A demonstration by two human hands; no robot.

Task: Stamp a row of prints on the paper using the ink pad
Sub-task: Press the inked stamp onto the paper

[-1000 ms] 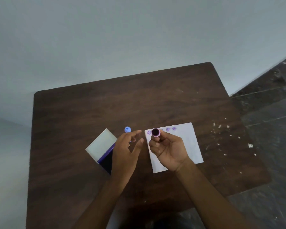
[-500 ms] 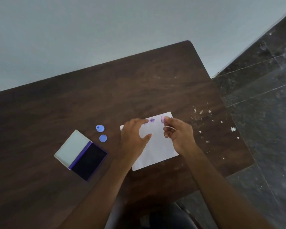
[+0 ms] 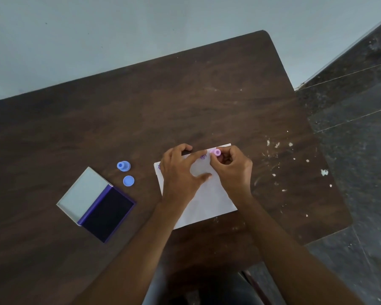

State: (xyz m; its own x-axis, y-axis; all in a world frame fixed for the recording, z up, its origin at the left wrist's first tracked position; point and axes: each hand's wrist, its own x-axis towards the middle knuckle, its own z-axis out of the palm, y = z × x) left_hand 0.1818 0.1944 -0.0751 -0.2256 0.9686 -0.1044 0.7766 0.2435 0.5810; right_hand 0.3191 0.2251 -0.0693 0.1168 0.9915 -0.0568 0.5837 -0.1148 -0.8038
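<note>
Head view: the only view, looking down on a dark wooden table (image 3: 185, 102) set against a pale wall.
Ink pad case: the ink pad (image 3: 96, 204) lies open at lower left of centre; its dark purple pad fills the lower-right tray, and the pale lid folds out flat to the upper left and holds nothing.
Paper: a white paper (image 3: 207, 201) lies at centre frame, tilted, partly covered by both hands.
Prints: one purple print (image 3: 203, 157) shows near the paper's upper edge between the hands; a sliver of another purple mark (image 3: 159, 166) shows at the paper's left edge, beside the left hand. Any further prints are hidden by the hands.
Right hand: the right hand (image 3: 233, 168) pinches a small pink stamp (image 3: 216, 152) in its fingertips, at the upper right part of the paper; whether the stamp touches the sheet cannot be told.
Left hand: the left hand (image 3: 180, 172) rests spread on the paper's left half, fingers splayed, grasping nothing.
Other things: a blue stamp (image 3: 123, 166) and a round blue cap (image 3: 128, 180) lie on the table just right of and above the ink pad, apart from each other and from the paper.
Table marks: white flecks (image 3: 277, 146) dot the wood at right of the paper.
Floor: dark stone floor (image 3: 356, 106) at the right edge.
Count: one ink pad, one paper, one pink stamp, one blue stamp, one blue cap, two hands.
</note>
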